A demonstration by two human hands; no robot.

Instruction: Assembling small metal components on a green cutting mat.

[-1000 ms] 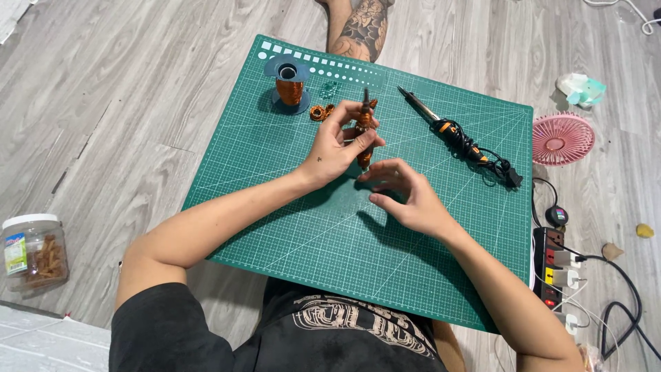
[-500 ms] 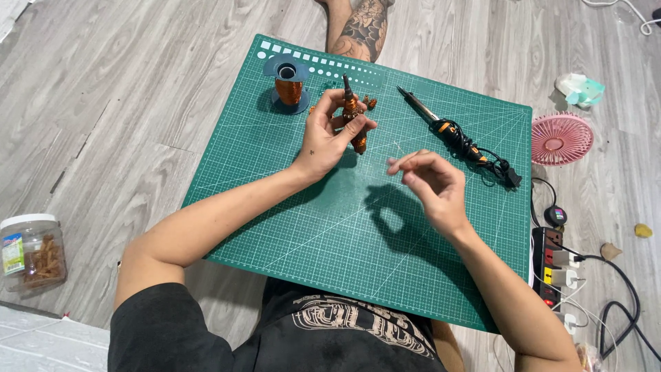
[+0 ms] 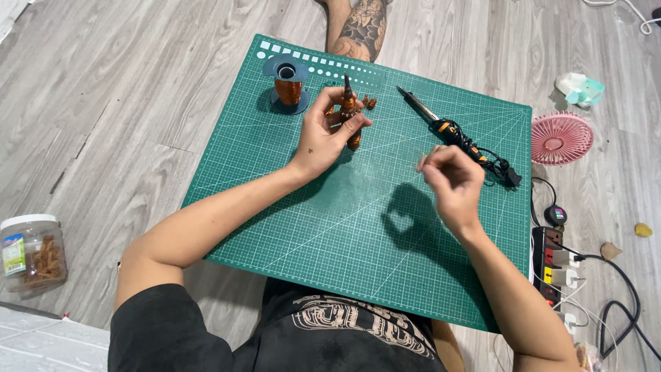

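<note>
Left of the mat (image 3: 289,227) sits a snack jar (image 3: 31,251). On the mat's far edge stands a wire spool (image 3: 289,79). The left hand (image 3: 323,134) has its fingers closed round a copper-wound figure (image 3: 351,114), held above the mat; it looks light and fragile, best held by its body. The right hand (image 3: 451,182) hovers pinched, perhaps on fine wire. A soldering iron (image 3: 447,131) lies beyond it.
</note>
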